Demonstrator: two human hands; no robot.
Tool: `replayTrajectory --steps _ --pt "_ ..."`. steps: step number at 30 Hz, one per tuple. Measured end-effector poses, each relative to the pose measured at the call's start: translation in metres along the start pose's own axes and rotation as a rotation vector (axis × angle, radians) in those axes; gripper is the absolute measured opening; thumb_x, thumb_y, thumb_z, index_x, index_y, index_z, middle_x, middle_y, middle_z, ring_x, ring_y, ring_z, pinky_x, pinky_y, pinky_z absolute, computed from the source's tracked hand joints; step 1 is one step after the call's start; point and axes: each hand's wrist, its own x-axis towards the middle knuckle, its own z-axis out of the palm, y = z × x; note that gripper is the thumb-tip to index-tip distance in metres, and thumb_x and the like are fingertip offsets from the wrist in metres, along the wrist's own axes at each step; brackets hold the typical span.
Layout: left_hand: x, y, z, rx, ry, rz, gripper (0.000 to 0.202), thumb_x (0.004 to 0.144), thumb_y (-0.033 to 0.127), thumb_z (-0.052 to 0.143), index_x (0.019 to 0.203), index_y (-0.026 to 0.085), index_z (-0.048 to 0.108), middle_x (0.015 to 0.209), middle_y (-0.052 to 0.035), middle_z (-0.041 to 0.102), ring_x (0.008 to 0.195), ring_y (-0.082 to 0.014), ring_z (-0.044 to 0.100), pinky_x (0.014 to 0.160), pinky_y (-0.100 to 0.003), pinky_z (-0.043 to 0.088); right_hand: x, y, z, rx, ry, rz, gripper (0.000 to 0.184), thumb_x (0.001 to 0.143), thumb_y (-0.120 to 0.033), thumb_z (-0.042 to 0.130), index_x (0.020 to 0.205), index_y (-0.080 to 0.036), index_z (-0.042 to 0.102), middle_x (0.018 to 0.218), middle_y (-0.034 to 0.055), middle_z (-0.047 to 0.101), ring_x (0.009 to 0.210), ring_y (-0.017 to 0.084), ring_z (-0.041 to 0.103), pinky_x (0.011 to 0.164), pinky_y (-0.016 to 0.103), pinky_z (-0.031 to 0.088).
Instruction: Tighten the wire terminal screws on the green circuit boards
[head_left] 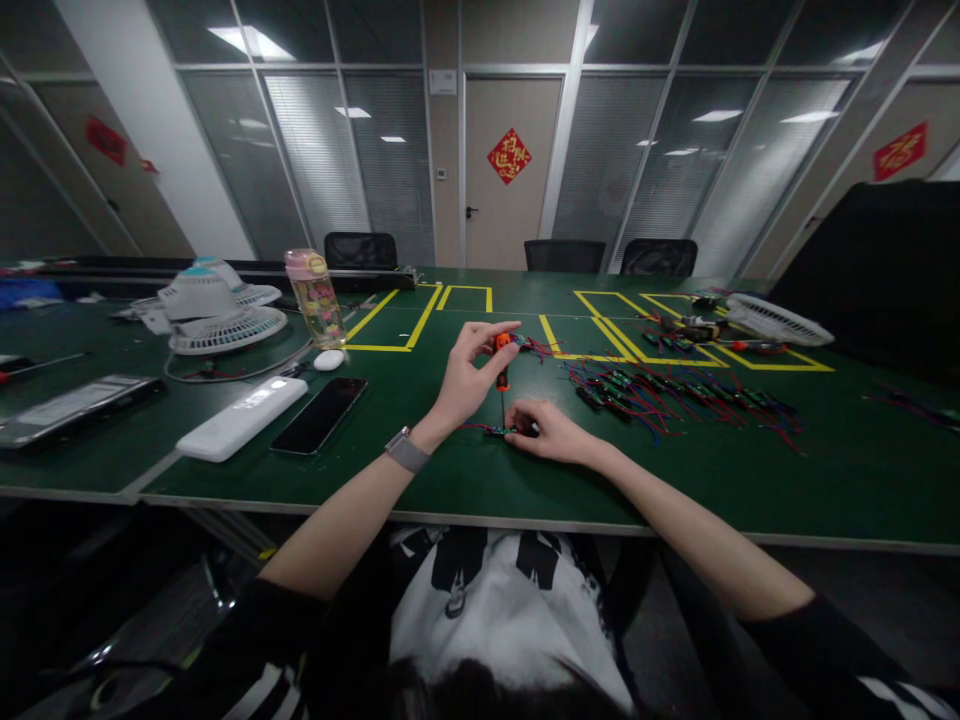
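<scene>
My left hand [471,372] is closed around the orange and black handle of a screwdriver [502,362]. The shaft points straight down, its tip at a small green circuit board [496,432] lying on the table. With fingers curled and pinched, my right hand [551,432] holds that board at its right end; part of it is hidden under the fingertips. Thin red and blue wires run out from the board to the left. Just behind the screwdriver handle lies another small bunch of wires [534,346].
A pile of wired circuit boards [675,392] spreads to the right. On the left are a black phone [321,416], a white power bank [244,418], a water bottle [315,300] and a white fan [225,325]. Yellow tape [375,348] marks the green table [360,480].
</scene>
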Motion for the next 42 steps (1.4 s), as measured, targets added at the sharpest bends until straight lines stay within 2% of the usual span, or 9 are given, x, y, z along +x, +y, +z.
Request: replayTrajectory --steps 5,8,13,20,25,28,34,37,42 --pt "-0.0001 0.0001 0.0004 -0.145 -0.102 -0.041 0.036 0.095 0.024 0.038 0.125 0.024 0.057 0.124 -0.0067 0.06 0.107 -0.0172 0.06 0.096 -0.035 0.045 -0.0002 -0.0004 -0.0003 0.002 0.005 -0.01 0.008 0.077 -0.02 0.061 0.082 -0.016 0.057 0.068 -0.0021 0.052 0.061 0.011 0.049 0.058 0.022 0.036" --pt "-0.0009 -0.0023 0.0021 -0.186 -0.095 -0.067 0.036 0.094 0.025 0.042 0.127 0.023 0.055 0.119 -0.0078 0.063 0.094 -0.0157 0.064 0.088 -0.034 0.049 -0.0005 -0.0019 -0.0008 -0.002 0.003 -0.012 0.008 0.077 -0.018 0.06 0.084 -0.016 0.057 0.069 -0.0022 0.052 0.062 0.011 0.048 0.058 0.023 0.036" --pt "-0.0022 -0.001 0.0017 0.0 -0.005 0.012 0.03 0.085 0.029 0.061 0.114 0.023 0.064 0.101 -0.0042 0.061 0.087 -0.0129 0.059 0.081 -0.027 0.05 -0.0004 -0.0036 -0.0006 0.001 0.003 0.0 0.009 0.075 -0.016 0.06 0.083 -0.016 0.057 0.068 -0.0026 0.051 0.061 0.011 0.047 0.057 0.022 0.035" --pt "-0.0012 0.0017 0.0003 -0.043 -0.058 0.046 0.032 0.094 0.022 0.043 0.119 0.025 0.061 0.12 -0.0063 0.058 0.111 -0.0161 0.055 0.097 -0.033 0.044 0.0004 -0.0032 -0.0003 -0.009 0.011 -0.008 0.008 0.074 -0.016 0.06 0.082 -0.016 0.058 0.069 -0.002 0.051 0.062 0.011 0.047 0.058 0.022 0.036" --pt "-0.0028 -0.0004 0.0023 -0.028 -0.051 0.023 0.032 0.088 0.025 0.056 0.12 0.022 0.06 0.104 -0.0059 0.061 0.092 -0.0138 0.059 0.085 -0.029 0.049 -0.0004 -0.0046 -0.0005 -0.012 0.013 0.003 0.008 0.074 -0.016 0.061 0.082 -0.015 0.058 0.069 -0.0019 0.052 0.062 0.011 0.048 0.059 0.023 0.036" --pt "-0.003 0.0006 0.0018 0.044 -0.034 0.044 0.031 0.084 0.028 0.062 0.115 0.024 0.063 0.105 -0.0053 0.057 0.095 -0.0143 0.057 0.083 -0.027 0.048 -0.0002 -0.0036 -0.0002 -0.015 0.021 0.002 0.009 0.074 -0.016 0.061 0.082 -0.016 0.058 0.068 -0.0018 0.053 0.063 0.011 0.048 0.059 0.023 0.037" --pt "-0.0013 0.0033 0.0003 -0.072 -0.081 0.02 0.033 0.094 0.022 0.042 0.122 0.024 0.059 0.116 -0.0065 0.061 0.101 -0.015 0.059 0.088 -0.03 0.047 0.0002 -0.0012 0.0 0.0 0.016 -0.007 0.009 0.075 -0.016 0.06 0.083 -0.016 0.058 0.069 -0.0018 0.053 0.062 0.011 0.049 0.058 0.022 0.037" --pt "-0.0017 0.0024 0.0004 -0.074 -0.067 0.006 0.032 0.091 0.024 0.048 0.122 0.023 0.059 0.107 -0.0061 0.064 0.092 -0.0139 0.06 0.084 -0.029 0.049 0.0003 -0.0023 -0.0004 0.005 0.019 0.003 0.008 0.075 -0.016 0.06 0.083 -0.016 0.058 0.068 -0.0021 0.053 0.062 0.011 0.049 0.058 0.022 0.037" --pt "-0.0032 0.0017 0.0007 0.015 -0.075 0.024 0.031 0.086 0.026 0.059 0.117 0.024 0.062 0.109 -0.0057 0.059 0.098 -0.0154 0.058 0.084 -0.027 0.048 0.0001 -0.0042 -0.0013 0.025 0.012 0.006 0.007 0.076 -0.017 0.059 0.082 -0.016 0.056 0.067 -0.0023 0.052 0.061 0.011 0.049 0.057 0.022 0.037"
